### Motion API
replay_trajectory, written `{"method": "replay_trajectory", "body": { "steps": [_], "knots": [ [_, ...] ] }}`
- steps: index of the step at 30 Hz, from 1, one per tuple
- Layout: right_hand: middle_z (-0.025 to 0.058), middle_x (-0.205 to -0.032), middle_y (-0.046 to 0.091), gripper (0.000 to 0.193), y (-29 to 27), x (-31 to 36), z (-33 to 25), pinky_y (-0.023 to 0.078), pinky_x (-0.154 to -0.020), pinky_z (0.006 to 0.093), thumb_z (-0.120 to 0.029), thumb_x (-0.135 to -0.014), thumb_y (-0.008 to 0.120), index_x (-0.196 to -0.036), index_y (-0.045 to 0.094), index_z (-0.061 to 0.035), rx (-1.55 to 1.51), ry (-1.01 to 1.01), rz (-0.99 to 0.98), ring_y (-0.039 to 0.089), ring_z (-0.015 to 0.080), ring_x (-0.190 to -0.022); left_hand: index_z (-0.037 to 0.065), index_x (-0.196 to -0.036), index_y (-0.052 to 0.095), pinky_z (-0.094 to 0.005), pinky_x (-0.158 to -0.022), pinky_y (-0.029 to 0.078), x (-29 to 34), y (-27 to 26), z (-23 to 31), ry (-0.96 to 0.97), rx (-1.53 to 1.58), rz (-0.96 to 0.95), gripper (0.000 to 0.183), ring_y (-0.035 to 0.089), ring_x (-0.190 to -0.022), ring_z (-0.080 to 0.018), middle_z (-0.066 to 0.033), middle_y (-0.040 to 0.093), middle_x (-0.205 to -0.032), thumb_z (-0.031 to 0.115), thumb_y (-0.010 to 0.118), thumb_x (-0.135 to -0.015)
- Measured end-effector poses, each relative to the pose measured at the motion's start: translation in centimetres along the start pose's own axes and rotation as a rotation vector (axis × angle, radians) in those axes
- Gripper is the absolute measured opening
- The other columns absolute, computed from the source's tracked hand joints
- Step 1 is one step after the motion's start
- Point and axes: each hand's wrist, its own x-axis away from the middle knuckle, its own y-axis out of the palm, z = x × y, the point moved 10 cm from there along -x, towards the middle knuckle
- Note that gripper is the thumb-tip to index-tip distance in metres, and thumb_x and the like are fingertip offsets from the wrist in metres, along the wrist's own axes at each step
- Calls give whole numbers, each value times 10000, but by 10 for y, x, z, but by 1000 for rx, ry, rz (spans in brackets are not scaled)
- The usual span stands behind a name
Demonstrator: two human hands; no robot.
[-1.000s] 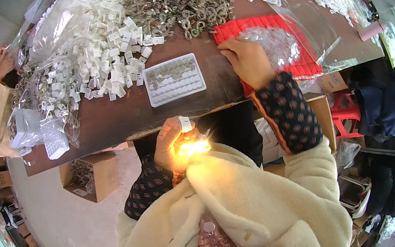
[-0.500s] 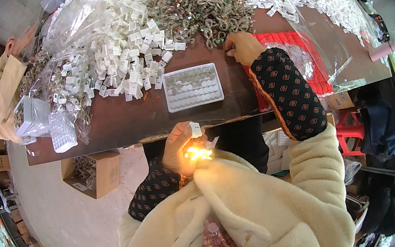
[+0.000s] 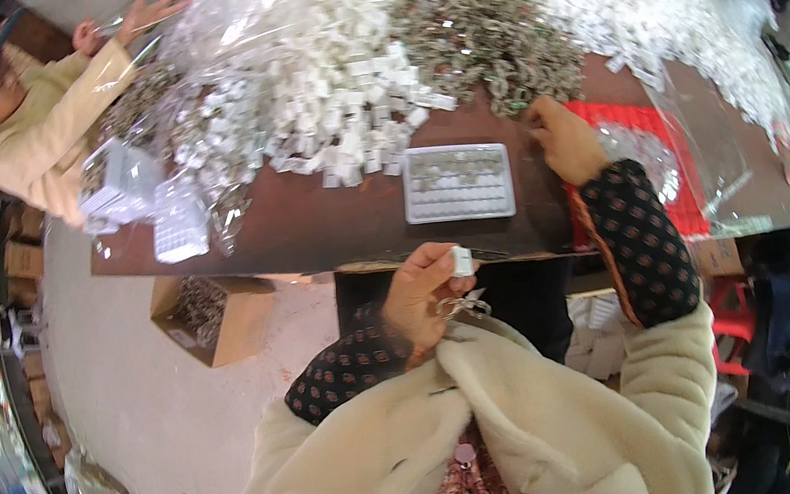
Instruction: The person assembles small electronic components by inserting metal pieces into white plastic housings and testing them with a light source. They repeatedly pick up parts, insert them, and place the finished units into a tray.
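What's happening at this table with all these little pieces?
A person in a cream fleece coat sits at a brown table heaped with small white plastic parts and grey metal clips. The left hand holds one small white part near the chest, over a bit of metal. The right hand reaches into the clip pile beside a compartmented white tray. A co-worker handles bags at the far left.
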Motion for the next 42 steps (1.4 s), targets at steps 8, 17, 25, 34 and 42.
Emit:
{"method": "replay_trajectory", "body": {
  "steps": [8,17,25,34,42],
  "knots": [
    [132,-900,590,201,-43,82,-138,499,-665,323,115,-801,571,-950,620,-12,-546,-334,129,598,266,-764,64,-1083,585,-356,-734,493,0,41,26,143,-87,-168,213,549,-793,-186,-78,626,-895,193,652,-926],
    [150,-891,613,261,-45,111,-183,534,-654,357,90,-812,582,-1061,588,12,-486,-446,266,642,314,-745,78,-1097,581,-329,-792,507,12,54,34,165,-132,-226,230,606,-947,-177,-58,646,-985,233,643,-938],
    [136,-931,630,431,-40,119,-197,532,-688,383,-3,-684,665,-1104,568,7,-300,-567,142,638,320,-804,17,-1049,624,-250,-772,510,16,50,43,227,-142,-211,145,621,-848,-115,-68,672,-955,37,657,-909],
    [134,-897,634,226,-35,115,-178,531,-660,370,53,-760,650,-969,597,-15,-433,-362,147,645,324,-778,-11,-1039,638,-240,-779,508,20,48,54,304,-205,-211,156,626,-848,-105,-75,684,-964,-9,671,-887],
    [98,-817,654,92,-22,117,-166,530,-646,336,14,-837,658,-921,622,5,-516,-303,76,659,243,-732,-5,-1066,617,-243,-694,524,16,46,51,275,-387,-188,192,652,-828,-148,-88,674,-940,76,667,-899]
  ]
}}
